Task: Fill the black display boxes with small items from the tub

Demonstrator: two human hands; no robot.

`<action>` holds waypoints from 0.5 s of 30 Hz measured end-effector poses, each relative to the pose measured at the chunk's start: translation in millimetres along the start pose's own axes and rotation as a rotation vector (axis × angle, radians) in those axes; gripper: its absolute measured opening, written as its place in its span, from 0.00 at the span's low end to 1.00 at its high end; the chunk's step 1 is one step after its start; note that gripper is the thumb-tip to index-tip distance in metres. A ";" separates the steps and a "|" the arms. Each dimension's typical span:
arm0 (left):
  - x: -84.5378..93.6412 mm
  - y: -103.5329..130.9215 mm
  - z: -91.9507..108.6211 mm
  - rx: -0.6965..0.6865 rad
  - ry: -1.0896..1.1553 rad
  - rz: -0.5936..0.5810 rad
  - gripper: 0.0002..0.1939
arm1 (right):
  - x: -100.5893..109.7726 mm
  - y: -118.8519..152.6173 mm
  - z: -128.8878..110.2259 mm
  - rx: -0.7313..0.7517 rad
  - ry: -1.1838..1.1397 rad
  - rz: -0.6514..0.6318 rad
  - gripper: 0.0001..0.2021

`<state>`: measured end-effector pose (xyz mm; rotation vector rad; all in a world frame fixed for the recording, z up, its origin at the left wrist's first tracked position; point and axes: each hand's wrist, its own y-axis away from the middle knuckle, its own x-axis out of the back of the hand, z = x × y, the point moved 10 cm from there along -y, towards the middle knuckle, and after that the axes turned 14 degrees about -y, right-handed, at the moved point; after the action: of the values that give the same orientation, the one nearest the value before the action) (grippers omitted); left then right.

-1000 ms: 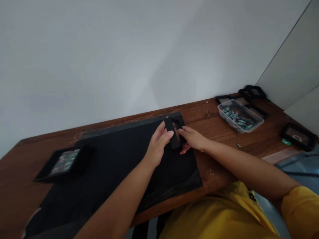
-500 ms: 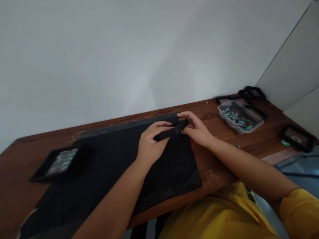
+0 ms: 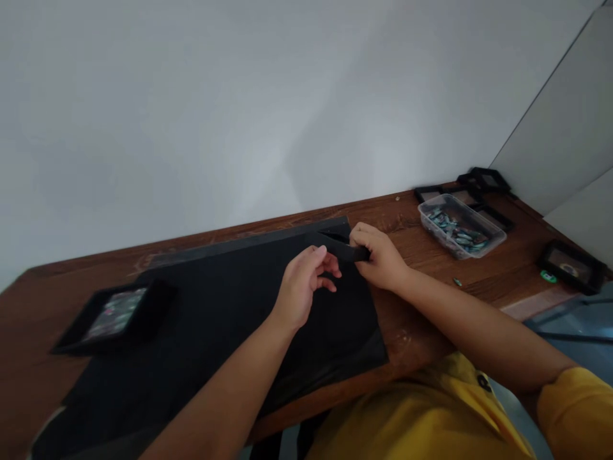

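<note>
From my position, the right hand is gripping one end of a black frame, holding it tilted above the black mat on the tabletop. The left hand is hovering beside it, grip loosely spread; contact is remaining unclear. One-handed support is apparently being performed; two-handed control would be requiring left-hand closure.

right hand hides one end of the held frame; framed picture at left looks blurred
</note>
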<state>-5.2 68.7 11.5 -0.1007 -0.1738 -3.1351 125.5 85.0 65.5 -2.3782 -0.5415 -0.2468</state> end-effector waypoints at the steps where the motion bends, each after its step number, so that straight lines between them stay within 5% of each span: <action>1: 0.7 1.3 2.4 0.009 0.024 0.019 0.23 | -1.3 0.2 0.3 0.003 0.008 -0.016 0.13; 15: 2.7 4.2 3.3 0.075 0.172 0.117 0.22 | -25.3 6.9 0.3 -0.029 0.229 -0.283 0.14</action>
<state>-7.6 64.9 15.4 0.1520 -0.2735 -2.9972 105.9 72.5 53.4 -2.2565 -0.7662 -0.6479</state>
